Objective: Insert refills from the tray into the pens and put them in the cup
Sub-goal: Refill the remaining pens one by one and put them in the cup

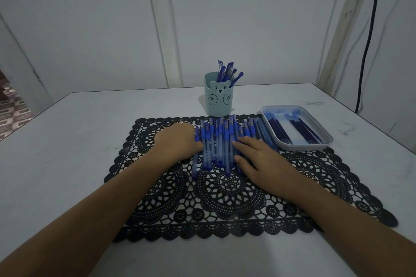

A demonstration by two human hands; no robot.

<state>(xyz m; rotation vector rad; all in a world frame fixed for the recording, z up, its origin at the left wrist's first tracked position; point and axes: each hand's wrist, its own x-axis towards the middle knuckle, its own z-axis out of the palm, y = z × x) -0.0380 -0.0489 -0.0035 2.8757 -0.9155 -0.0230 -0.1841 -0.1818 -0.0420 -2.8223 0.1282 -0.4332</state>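
Several clear pens with blue grips and caps (217,141) lie side by side in a heap on a black lace mat (225,191). My left hand (177,141) rests against the heap's left side, its fingers hidden behind the pens. My right hand (258,157) lies flat on the right part of the heap, fingers straight. A pale blue bear-face cup (218,100) stands behind the heap and holds several blue pens. A grey tray (324,141) to the right holds several dark blue refills (292,129).
The mat lies on a white table (67,153) that ends at a white wall behind the cup. A black cable (369,36) hangs down the wall at the far right. Patterned floor shows past the table's left edge.
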